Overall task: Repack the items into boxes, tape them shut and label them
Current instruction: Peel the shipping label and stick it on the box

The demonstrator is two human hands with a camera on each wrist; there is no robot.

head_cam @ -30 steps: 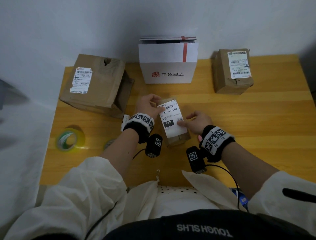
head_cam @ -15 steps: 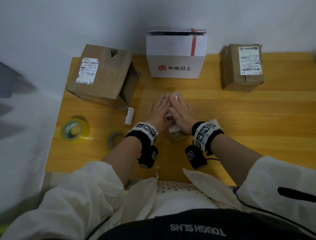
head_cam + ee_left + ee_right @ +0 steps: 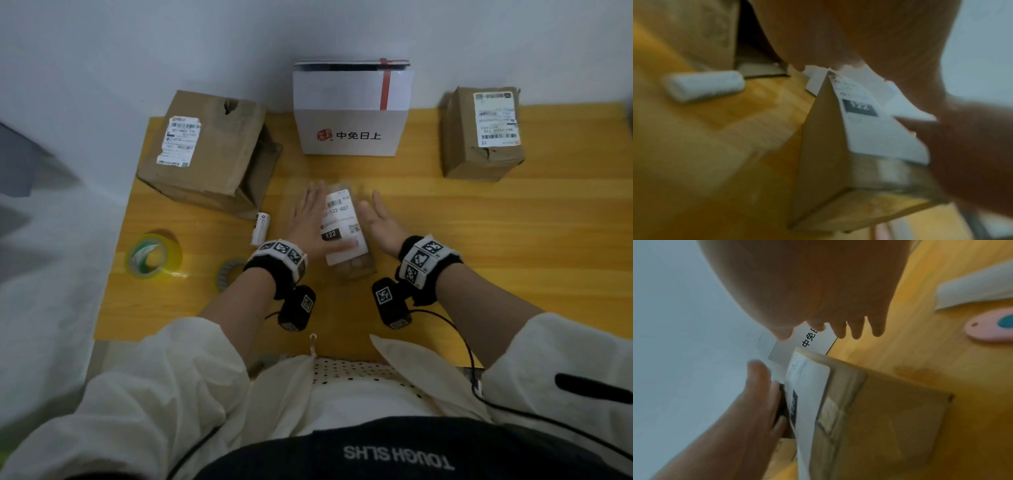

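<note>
A small brown cardboard box point(image 3: 354, 269) lies at the middle of the yellow table point(image 3: 513, 240), with a white shipping label point(image 3: 339, 216) marked 122 on its top. My left hand point(image 3: 310, 219) lies flat along the box's left side, fingers straight, and its thumb reaches across the label's lower part point(image 3: 875, 128). My right hand point(image 3: 380, 222) is open just right of the box, palm turned toward it and holding nothing. The right wrist view shows the box point(image 3: 890, 410) and the label point(image 3: 807, 394) with an edge standing up.
A large brown box point(image 3: 205, 150) sits back left, a white printed box point(image 3: 352, 113) back centre and a labelled brown box point(image 3: 479, 137) back right. A white tube point(image 3: 260, 228), a green-yellow tape roll point(image 3: 152, 255) and a clear tape roll point(image 3: 229, 274) lie left. A pink tool point(image 3: 990, 327) lies right.
A second ago both hands pinched the label on the box, then pressed flat on it. Now they have slid apart to the box's sides, and the right hand is off it.
</note>
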